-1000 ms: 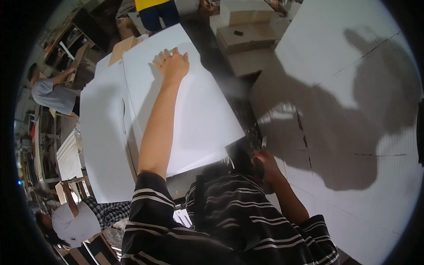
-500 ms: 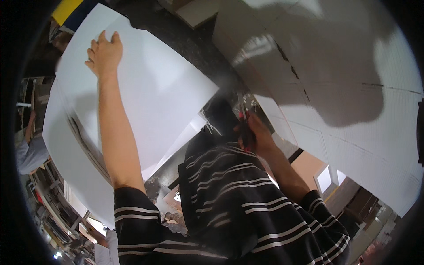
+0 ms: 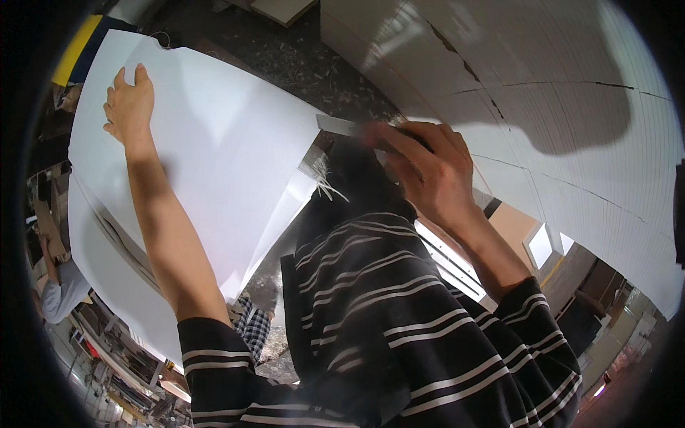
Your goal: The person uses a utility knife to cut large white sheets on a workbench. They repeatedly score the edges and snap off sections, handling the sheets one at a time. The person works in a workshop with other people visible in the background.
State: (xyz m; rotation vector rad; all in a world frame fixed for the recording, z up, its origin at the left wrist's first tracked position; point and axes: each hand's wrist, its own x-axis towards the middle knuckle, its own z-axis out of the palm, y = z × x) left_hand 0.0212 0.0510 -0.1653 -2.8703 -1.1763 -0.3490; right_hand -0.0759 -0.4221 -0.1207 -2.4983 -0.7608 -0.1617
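Note:
My left hand (image 3: 130, 105) lies flat, fingers apart, on the far part of a large white sheet (image 3: 214, 150) that tops a stack of similar white sheets. My right hand (image 3: 424, 167) is raised near my chest and closed around a thin grey strip-like tool (image 3: 339, 125) whose end sticks out to the left, over the near corner of the sheet. The tool is blurred and I cannot name its kind. My black striped shirt (image 3: 371, 314) fills the lower middle.
A large white ribbed panel (image 3: 556, 121) with cracks and my shadow on it spans the right. Dark debris-strewn floor (image 3: 285, 57) lies between it and the sheets. Another person in a grey shirt (image 3: 61, 292) is at the far left, among shelving.
The view tilted further down and closer. My right hand rose from beside my waist toward my chest with the strip-like tool. My left hand stayed pressed on the white sheet.

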